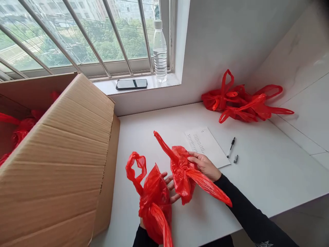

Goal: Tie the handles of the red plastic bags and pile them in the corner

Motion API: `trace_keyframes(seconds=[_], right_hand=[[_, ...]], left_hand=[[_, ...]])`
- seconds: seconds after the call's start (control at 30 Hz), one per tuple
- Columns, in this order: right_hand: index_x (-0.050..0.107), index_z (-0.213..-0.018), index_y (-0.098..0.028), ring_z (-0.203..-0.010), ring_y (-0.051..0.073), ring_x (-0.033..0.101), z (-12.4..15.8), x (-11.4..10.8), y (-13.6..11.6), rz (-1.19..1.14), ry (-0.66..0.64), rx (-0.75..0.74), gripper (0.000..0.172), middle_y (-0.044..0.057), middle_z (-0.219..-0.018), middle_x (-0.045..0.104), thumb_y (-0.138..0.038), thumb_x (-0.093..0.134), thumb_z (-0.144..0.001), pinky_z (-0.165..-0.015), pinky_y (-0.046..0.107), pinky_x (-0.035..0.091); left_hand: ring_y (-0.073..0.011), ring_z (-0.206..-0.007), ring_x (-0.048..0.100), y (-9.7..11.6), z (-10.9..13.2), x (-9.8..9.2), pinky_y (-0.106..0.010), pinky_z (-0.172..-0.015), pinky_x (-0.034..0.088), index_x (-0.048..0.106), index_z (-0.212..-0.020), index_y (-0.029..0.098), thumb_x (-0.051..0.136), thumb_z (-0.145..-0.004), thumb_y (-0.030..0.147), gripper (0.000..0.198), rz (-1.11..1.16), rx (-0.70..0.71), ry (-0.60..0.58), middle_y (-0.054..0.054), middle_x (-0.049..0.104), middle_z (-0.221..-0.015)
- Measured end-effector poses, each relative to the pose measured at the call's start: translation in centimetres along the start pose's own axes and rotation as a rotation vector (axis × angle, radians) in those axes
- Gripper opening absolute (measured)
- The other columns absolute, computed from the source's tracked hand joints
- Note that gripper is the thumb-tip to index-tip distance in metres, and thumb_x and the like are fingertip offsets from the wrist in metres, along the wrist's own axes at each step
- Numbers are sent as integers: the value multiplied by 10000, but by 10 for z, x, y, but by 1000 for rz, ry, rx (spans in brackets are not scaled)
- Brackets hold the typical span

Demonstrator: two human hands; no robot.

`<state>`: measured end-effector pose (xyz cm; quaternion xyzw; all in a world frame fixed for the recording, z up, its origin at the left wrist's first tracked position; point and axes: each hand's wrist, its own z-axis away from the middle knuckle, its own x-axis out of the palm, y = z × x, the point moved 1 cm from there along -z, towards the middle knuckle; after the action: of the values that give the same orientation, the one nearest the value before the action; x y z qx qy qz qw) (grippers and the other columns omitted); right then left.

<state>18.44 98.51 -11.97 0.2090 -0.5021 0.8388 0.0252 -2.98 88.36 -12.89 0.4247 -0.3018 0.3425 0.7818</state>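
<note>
Pinching one knotted red bag [184, 188] above the front half of the worktop [269, 164], the right hand [204, 166] has thumb and fingers closed on its side, probably keeping the knot [184, 168] clear; the left hand [169, 187], fingers loosely spread, sits behind a second red bag [155, 192], perhaps bearing its weight, though its grip cannot be told. Counted: two bags at the hands, one paper sheet [214, 149], one pen [231, 147], one cap [235, 159], one box [64, 164] along the left edge, and one bag heap [246, 108], too overlapped to number, at the back right corner
</note>
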Motion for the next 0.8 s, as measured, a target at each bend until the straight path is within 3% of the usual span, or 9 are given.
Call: trace_keyframes(seconds=[0.13,0.2,0.23,0.3,0.37,0.47,0.53,0.67,0.8], right_hand=[[619,-1235,-172,-955,225,669,-8,-10,-12,82,147,-94,546,73,-1018,718,-442,765,-783,-927,382,508],[611,-1279,-202,-1110,242,606,1,-7,-19,238,270,-224,534,91,-1190,667,-419,747,-810,-1028,402,445],[608,-1294,-228,-1179,247,563,10,-3,-24,349,352,-324,505,91,-1283,623,-412,720,-838,-1068,407,411],[609,-1289,-266,-1182,242,550,32,10,-31,522,473,-506,416,78,-1327,590,-418,644,-903,-1058,403,417],[619,-1241,-260,-972,213,614,54,26,-35,543,382,-509,342,69,-1126,657,-444,564,-958,-893,370,506],[629,-1167,-220,-735,175,605,75,47,-32,508,39,-327,335,27,-845,651,-476,503,-991,-690,314,527],[625,-1199,-216,-803,194,641,81,54,-30,581,-34,-268,354,40,-902,683,-476,500,-993,-731,326,546],[627,-1271,-255,-1129,256,637,90,55,-34,818,36,-327,358,77,-1197,694,-442,509,-989,-976,407,529],[628,-1294,-276,-1098,238,664,109,58,-43,884,-108,-340,350,68,-1201,708,-409,488,-1003,-980,400,552]], left_hand=[[-298,-857,703,15,6,-15,-416,-643,601,726,-1101,241,855,-553,568,651,15,-33,-214,-97,731,-992],[-262,-729,687,16,12,-15,-358,-516,576,746,-1027,232,886,-510,527,611,19,-32,-274,-79,726,-903],[-249,-713,682,15,15,-12,-332,-491,562,746,-1021,222,869,-567,508,550,24,13,-221,-79,727,-902],[-220,-746,684,11,22,1,-289,-526,555,733,-1039,204,777,-753,423,363,39,134,13,-75,729,-947],[-202,-857,691,6,28,19,-277,-665,568,712,-1079,203,688,-867,313,240,33,189,219,-67,722,-1060],[-236,-1064,665,1,32,42,-318,-892,543,675,-1191,231,683,-885,289,311,-13,173,285,-61,679,-1240],[-267,-1170,626,-2,33,49,-357,-984,507,630,-1286,265,707,-871,291,423,-47,169,291,-59,651,-1313],[-292,-1279,565,-9,37,47,-385,-1065,454,577,-1365,285,745,-846,294,545,-107,199,306,-70,606,-1397],[-314,-1246,597,-19,40,48,-425,-1057,461,501,-1419,307,817,-776,318,717,-124,199,234,-92,620,-1381]])
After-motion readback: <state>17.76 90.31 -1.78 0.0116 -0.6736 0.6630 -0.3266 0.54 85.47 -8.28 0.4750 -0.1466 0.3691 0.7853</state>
